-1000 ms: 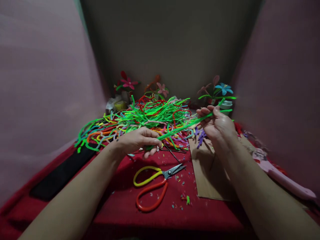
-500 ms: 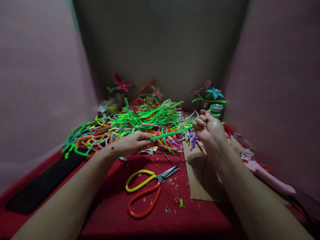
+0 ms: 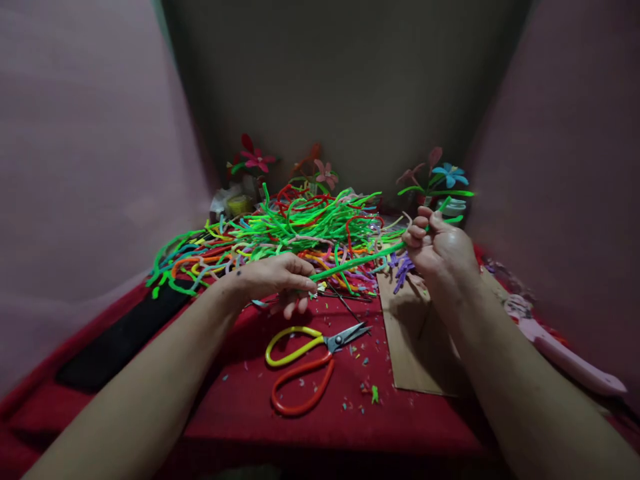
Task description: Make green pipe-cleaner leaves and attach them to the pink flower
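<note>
Bright green pipe cleaners (image 3: 357, 262) stretch in a slant between my two hands, lower at the left end. My left hand (image 3: 283, 277) pinches that end between thumb and fingers, its lower fingers curling beneath. Higher up, my right hand (image 3: 440, 243) is closed round the other end, and green tips stick out above its fist. Behind them lies a heap of loose green pipe cleaners (image 3: 310, 223) mixed with other colours. Scissors (image 3: 325, 350) with one yellow and one red handle rest on the cloth below, blades slightly apart.
A cardboard sheet (image 3: 413, 363) lies under my right hand on the red cloth (image 3: 240, 413). At the right is a pink tool (image 3: 565, 350); at the left, a black flat strip (image 3: 120, 340). Pipe-cleaner flowers (image 3: 450, 175) stand along the back. Small clippings dot the cloth.
The view has shifted, so the scene sits further right. My left hand's lower fingers have come down and spread below the pipe cleaners; both hands still hold them.
</note>
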A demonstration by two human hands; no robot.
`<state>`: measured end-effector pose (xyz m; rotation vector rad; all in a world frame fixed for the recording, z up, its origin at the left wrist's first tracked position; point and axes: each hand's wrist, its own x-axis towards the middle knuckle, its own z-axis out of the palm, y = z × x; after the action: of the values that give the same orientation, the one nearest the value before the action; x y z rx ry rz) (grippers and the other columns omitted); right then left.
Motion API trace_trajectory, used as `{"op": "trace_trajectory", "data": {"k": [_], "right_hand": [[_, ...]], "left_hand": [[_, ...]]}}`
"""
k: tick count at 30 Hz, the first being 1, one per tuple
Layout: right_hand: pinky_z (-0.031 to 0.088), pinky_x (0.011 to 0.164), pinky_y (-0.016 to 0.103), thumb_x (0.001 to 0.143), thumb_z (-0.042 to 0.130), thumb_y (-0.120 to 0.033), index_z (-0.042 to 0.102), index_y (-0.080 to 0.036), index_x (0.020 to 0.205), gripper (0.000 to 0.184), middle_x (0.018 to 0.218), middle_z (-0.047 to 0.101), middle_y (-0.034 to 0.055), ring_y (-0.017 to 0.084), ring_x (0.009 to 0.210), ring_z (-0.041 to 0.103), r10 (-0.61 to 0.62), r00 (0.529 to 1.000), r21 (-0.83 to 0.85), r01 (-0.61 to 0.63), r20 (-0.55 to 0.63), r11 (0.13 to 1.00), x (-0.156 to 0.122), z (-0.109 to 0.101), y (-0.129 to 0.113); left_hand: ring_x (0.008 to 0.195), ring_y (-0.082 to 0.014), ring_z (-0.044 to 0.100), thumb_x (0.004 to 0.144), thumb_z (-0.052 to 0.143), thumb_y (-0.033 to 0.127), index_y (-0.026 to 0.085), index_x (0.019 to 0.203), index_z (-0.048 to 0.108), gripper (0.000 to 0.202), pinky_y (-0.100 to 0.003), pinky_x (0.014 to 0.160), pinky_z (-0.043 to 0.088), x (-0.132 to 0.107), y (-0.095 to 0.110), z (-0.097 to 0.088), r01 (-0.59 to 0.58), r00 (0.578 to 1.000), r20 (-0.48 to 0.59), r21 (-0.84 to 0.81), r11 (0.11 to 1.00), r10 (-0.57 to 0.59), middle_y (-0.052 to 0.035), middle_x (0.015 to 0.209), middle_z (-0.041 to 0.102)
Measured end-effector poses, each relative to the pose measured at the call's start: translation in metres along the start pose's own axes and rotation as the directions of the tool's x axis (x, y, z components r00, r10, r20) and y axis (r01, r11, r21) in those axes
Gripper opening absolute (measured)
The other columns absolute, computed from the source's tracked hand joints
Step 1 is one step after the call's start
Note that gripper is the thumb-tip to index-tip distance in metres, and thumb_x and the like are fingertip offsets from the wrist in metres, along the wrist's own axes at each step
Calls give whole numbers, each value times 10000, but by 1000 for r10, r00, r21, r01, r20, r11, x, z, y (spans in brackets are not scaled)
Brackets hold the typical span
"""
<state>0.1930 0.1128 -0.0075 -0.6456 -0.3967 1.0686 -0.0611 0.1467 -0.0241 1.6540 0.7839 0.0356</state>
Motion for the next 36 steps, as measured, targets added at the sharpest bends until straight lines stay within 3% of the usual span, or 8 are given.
{"op": "trace_trajectory", "data": {"k": [9,14,16,19,21,24,28,36], "right_hand": [[141,317,155,908,318,-175,482,-157,742,234,392,256,-113,27,278,201,-104,993,-54,102,-46,993,-2,5,1],[186,318,167,900,320,-181,477,-166,755,215,394,263,-114,38,284,235,-151,987,-73,148,-44,986,2,2,5],[206,320,169,896,323,-180,481,-164,759,210,397,280,-112,40,290,256,-174,984,-82,170,-41,982,5,0,6],[230,324,174,892,314,-167,489,-154,759,220,407,321,-100,45,305,292,-231,972,-100,226,-49,969,9,-4,5],[234,324,175,888,313,-158,485,-153,750,221,418,338,-96,45,310,299,-257,965,-105,250,-60,963,11,-5,2],[216,318,171,887,316,-153,455,-166,718,219,425,321,-102,40,303,281,-261,963,-100,254,-73,962,11,-5,-3],[152,307,159,903,292,-158,420,-168,691,248,407,241,-117,29,282,203,-168,979,-38,165,-112,986,10,-3,-12],[129,297,164,904,284,-152,389,-165,657,268,407,145,-120,28,278,141,-166,981,105,177,-104,979,7,-2,-29]], "left_hand": [[310,-62,367,743,510,397,181,666,475,232,-167,318,288,-5,5,8,60,988,-155,298,953,-14,59,450,454],[387,-75,342,775,446,364,185,613,447,242,-183,376,261,-10,13,9,56,973,-223,459,887,54,51,476,399],[430,-85,358,800,405,325,178,606,471,252,-200,428,256,-12,17,13,51,958,-249,638,769,143,36,488,412],[456,-100,368,814,357,234,179,660,539,244,-236,471,216,-13,19,23,98,921,-259,877,471,291,16,514,454],[451,-112,391,815,325,174,182,722,568,261,-254,471,197,-14,18,29,148,911,-245,944,294,331,3,529,490],[471,-140,475,817,292,121,184,813,591,305,-262,466,211,-14,16,34,195,905,-226,973,119,360,-20,555,553],[532,-189,575,784,314,79,175,902,594,318,-260,458,267,-15,17,42,255,900,-245,967,22,361,-52,617,624],[475,-206,574,756,363,45,142,743,555,215,-264,411,326,-12,15,71,261,855,-173,958,-117,489,-77,594,595]]}}
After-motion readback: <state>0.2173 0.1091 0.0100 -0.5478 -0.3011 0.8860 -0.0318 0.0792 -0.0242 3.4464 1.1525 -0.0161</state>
